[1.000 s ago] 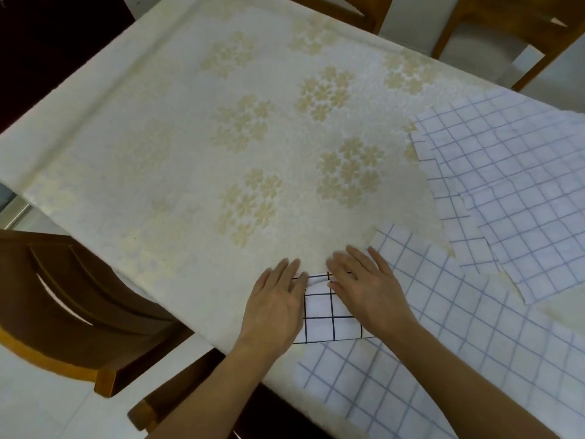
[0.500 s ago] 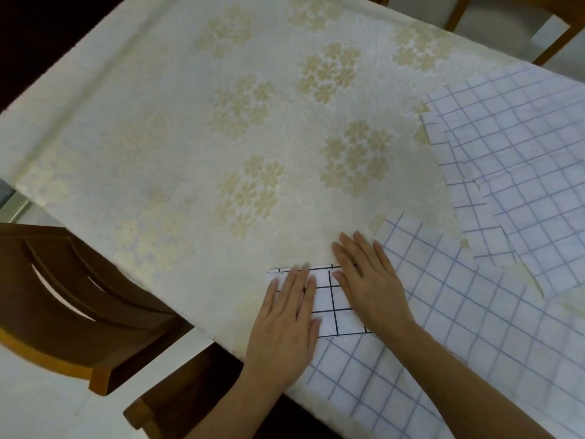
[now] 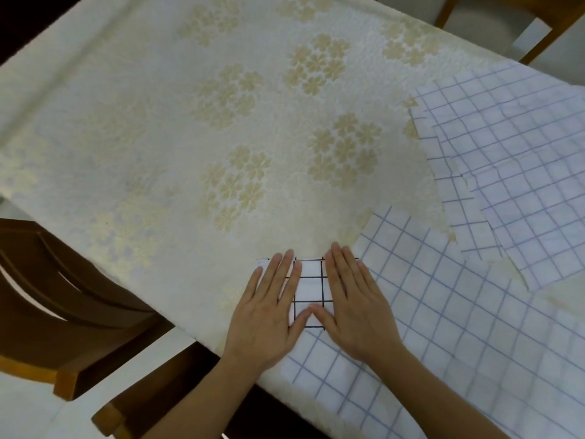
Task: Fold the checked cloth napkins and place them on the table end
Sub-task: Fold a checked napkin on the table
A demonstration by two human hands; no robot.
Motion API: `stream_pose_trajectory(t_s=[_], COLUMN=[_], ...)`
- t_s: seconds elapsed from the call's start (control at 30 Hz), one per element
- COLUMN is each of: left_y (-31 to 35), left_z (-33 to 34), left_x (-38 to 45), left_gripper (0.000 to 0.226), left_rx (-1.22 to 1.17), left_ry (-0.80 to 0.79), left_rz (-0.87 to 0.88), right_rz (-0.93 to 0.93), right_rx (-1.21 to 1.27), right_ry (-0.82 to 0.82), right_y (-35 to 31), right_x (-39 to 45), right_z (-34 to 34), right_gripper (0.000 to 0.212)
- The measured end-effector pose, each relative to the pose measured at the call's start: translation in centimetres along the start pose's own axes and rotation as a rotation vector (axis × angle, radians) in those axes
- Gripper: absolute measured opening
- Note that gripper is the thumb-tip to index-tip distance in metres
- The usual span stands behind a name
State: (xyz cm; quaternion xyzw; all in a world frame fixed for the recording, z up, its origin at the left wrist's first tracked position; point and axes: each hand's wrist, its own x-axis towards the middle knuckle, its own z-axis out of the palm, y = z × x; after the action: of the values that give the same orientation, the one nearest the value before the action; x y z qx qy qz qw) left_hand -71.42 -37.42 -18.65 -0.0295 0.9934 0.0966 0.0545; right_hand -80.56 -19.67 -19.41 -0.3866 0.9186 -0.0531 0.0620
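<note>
A small folded white napkin with black checks (image 3: 311,285) lies near the table's front edge. My left hand (image 3: 269,308) lies flat on its left part, fingers together and stretched. My right hand (image 3: 354,307) lies flat on its right part, and the two thumbs touch at the napkin's near edge. Under it and to the right spreads a larger unfolded white napkin with blue checks (image 3: 443,312). At the right edge of the table lie more blue-checked napkins (image 3: 512,160), overlapping.
The table wears a cream cloth with gold flower clusters (image 3: 221,137). A brown wooden chair (image 3: 63,296) stands at the left front, close to the table edge. More chair legs (image 3: 544,30) show at the far right.
My left hand has slid from the bare tablecloth onto the folded napkin. The right hand has shifted slightly so that both palms press the napkin flat, thumbs meeting.
</note>
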Motion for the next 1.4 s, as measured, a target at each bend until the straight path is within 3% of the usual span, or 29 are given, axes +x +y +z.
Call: stream_pose_trajectory(t_s=[0.23, 0.4, 0.6, 1.13, 1.2, 1.3, 1.4], left_y=[-1.0, 0.5, -1.5, -1.5, -1.3, -1.1, -0.4], left_z=[-0.6, -0.3, 0.0, -1.8, -2.9, -4.4, -4.7], left_x=[-1.0, 0.7, -0.2, -0.6, -0.9, -1.7, -2.5], left_gripper=[0.074, 0.068, 0.074, 0.072, 0.068, 0.052, 0.034], left_rx=[0.059, 0.014, 0.055, -0.031, -0.203, -0.415, -0.481], left_ry=[-0.038, -0.025, -0.028, -0.077, 0.003, 0.214, 0.247], left_rz=[-0.102, -0.001, -0.011, -0.062, -0.162, -0.45, -0.645], right_rz=[0.037, 0.025, 0.0, 0.079, 0.173, 0.346, 0.455], right_rx=[-0.034, 0.008, -0.006, 0.049, 0.125, 0.246, 0.268], right_ry=[-0.004, -0.028, -0.035, -0.057, 0.005, 0.191, 0.258], right_y=[0.4, -0.2, 0.9, 1.1, 1.3, 1.7, 1.4], right_x=[0.0, 1.2, 0.9, 0.4, -0.3, -2.1, -3.0], right_z=[-0.6, -0.1, -0.2, -2.1, -3.1, -4.2, -4.2], right_gripper=[0.081, 0.078, 0.087, 0.083, 0.077, 0.056, 0.029])
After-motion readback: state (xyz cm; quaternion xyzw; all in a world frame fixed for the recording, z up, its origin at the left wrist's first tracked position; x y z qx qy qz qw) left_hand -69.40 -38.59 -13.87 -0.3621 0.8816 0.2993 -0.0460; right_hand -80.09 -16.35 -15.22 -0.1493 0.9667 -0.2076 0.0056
